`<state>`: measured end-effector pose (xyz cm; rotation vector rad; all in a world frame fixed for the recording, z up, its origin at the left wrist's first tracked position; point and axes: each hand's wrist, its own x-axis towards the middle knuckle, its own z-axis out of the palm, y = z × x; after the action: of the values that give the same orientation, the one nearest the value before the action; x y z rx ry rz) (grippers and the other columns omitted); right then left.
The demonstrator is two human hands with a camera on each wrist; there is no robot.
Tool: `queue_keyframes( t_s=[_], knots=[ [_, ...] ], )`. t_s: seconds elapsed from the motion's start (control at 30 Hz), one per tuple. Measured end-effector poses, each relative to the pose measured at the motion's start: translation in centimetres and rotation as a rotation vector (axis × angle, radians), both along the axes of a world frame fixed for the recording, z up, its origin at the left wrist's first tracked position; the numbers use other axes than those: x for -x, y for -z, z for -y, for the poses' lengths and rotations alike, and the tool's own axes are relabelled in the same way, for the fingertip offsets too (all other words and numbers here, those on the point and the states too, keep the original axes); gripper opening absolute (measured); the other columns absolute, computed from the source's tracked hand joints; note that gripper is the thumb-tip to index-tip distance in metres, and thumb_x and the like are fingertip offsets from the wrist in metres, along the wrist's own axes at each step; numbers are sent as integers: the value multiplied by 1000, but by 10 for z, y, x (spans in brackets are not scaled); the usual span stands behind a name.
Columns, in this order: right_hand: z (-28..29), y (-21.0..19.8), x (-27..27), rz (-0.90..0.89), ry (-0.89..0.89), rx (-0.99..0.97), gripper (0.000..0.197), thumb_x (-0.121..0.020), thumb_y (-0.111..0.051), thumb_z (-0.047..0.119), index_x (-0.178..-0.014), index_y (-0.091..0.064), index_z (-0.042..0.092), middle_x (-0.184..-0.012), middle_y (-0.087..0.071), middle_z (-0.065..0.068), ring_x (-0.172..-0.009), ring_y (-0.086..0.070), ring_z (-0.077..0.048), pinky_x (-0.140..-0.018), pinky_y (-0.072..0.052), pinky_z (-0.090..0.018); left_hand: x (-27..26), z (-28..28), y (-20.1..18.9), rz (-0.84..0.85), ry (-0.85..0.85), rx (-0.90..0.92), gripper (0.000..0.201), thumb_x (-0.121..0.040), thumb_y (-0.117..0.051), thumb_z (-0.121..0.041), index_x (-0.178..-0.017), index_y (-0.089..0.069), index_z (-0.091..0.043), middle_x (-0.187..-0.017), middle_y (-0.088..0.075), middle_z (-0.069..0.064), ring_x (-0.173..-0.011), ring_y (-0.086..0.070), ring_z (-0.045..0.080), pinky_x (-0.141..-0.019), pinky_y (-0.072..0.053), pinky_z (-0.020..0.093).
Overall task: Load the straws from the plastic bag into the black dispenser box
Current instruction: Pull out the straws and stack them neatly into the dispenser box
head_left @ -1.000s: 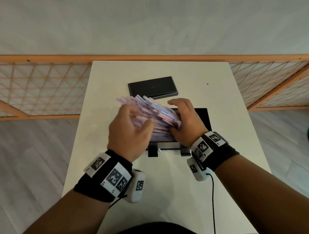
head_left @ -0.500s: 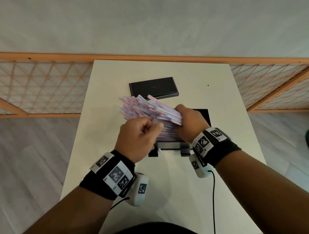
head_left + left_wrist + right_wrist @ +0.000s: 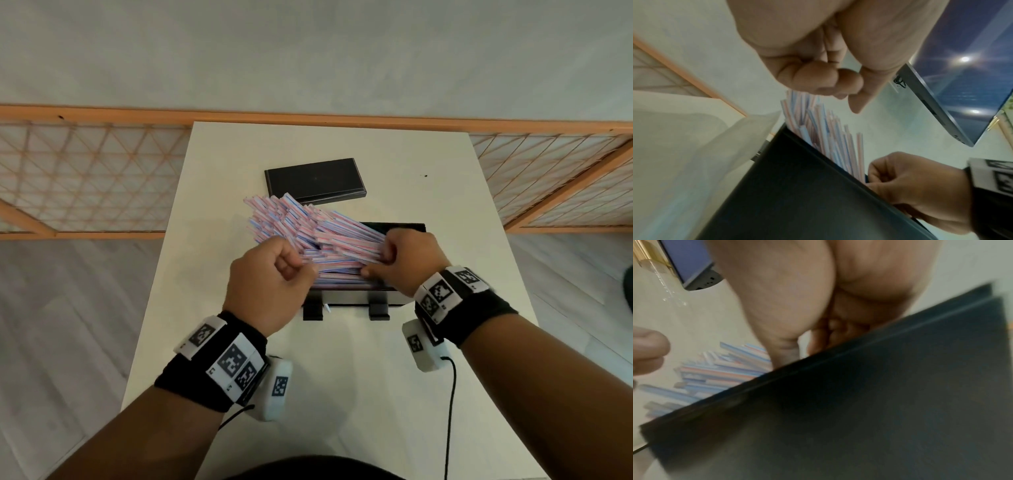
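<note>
A bundle of pink-and-blue striped straws (image 3: 308,233) leans out of the open black dispenser box (image 3: 404,228), fanned up and to the left. My right hand (image 3: 383,257) pinches the straws' right ends just above the box. My left hand (image 3: 294,267) is a fist at the bundle's near left side, and I see nothing held in it. In the left wrist view its curled fingers (image 3: 838,84) hover above the straws (image 3: 830,138) and the box wall (image 3: 797,194). The blurred right wrist view shows straws (image 3: 719,374) behind the box (image 3: 859,402). No plastic bag is visible.
The box's black lid (image 3: 315,180) lies flat behind the straws on the white table (image 3: 342,377). One straw tip (image 3: 328,307) pokes from the front slot. A black cable (image 3: 450,394) hangs by my right wrist. A wooden lattice screen (image 3: 85,178) flanks the table.
My left hand came off the top of the bundle, drew back toward me and curled into a fist. The straws fanned out further left. My right hand stayed at their right ends.
</note>
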<state>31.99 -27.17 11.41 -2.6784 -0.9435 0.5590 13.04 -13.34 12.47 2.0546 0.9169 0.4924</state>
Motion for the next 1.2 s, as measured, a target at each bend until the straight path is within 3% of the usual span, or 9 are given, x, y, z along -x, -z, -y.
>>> queue_keyframes(
  t_s=[0.13, 0.23, 0.43, 0.53, 0.6, 0.7, 0.83, 0.97, 1.2],
  knots=[
    [10, 12, 5, -106, -176, 24, 40, -85, -62, 56, -69, -60, 19, -62, -57, 5, -61, -52, -11, -58, -37, -25, 5, -12, 5, -182, 55, 17, 20, -80, -83, -24, -70, -66, -19, -59, -62, -11, -57, -58, -1, -54, -37, 3],
    [11, 17, 7, -98, -306, 61, 45, -96, -47, 50, -59, -51, 25, -57, -51, 5, -57, -47, -8, -60, -33, -27, 9, -15, 12, -209, 141, -37, 10, -83, -80, -15, -78, -73, -20, -64, -64, -15, -60, -58, -4, -61, -37, 3],
    [10, 21, 8, -102, -296, 134, 57, -95, -36, 60, -59, -50, 19, -59, -56, 2, -63, -54, -17, -63, -43, -31, 11, -12, 18, -12, 136, -188, 15, -79, -78, 3, -85, -78, -11, -72, -73, -3, -61, -62, 11, -65, -55, 22],
    [8, 17, 13, -173, -290, 45, 51, -98, -41, 52, -58, -45, 20, -58, -51, 3, -61, -51, -14, -63, -41, -31, 12, -12, 16, 30, 1, -202, 13, -78, -78, -3, -82, -70, -13, -73, -63, -4, -58, -54, 12, -62, -43, 11],
    [8, 16, 10, -143, -277, 57, 49, -97, -42, 52, -59, -46, 21, -58, -52, 4, -61, -51, -14, -63, -40, -31, 12, -17, 15, -59, -104, -106, 13, -82, -77, -13, -83, -64, -12, -75, -62, 0, -66, -59, 19, -62, -41, 21],
    [9, 20, 9, -124, -246, 124, 47, -92, -41, 62, -70, -56, 23, -66, -59, 5, -70, -57, -17, -66, -43, -29, 14, -22, 18, -215, -67, 85, 12, -89, -73, -23, -80, -68, -18, -72, -72, -3, -74, -71, 21, -76, -55, 33],
    [2, 11, 16, -242, -283, 80, 35, -98, -42, 51, -86, -62, 25, -80, -64, 4, -83, -58, -17, -76, -44, -29, 12, -16, 21, -70, -15, 124, 15, -90, -72, -12, -77, -72, -21, -68, -75, -8, -71, -76, 14, -80, -63, 41],
    [-9, 4, 13, -167, -312, 339, 57, -98, -31, 59, -107, -69, 18, -102, -68, -7, -101, -60, -25, -85, -45, -32, 1, -19, 25, -71, -15, 125, 13, -90, -71, -10, -84, -78, -20, -73, -77, -4, -74, -76, 19, -82, -63, 41],
    [-23, -2, 18, -302, -365, 444, 64, -97, -26, 64, -145, -44, 26, -149, -45, -3, -137, -38, -25, -113, -26, -34, 1, -12, 25, -89, -50, 29, 14, -90, -73, -18, -76, -74, -15, -70, -72, 0, -72, -69, 23, -73, -53, 32]
  ],
)
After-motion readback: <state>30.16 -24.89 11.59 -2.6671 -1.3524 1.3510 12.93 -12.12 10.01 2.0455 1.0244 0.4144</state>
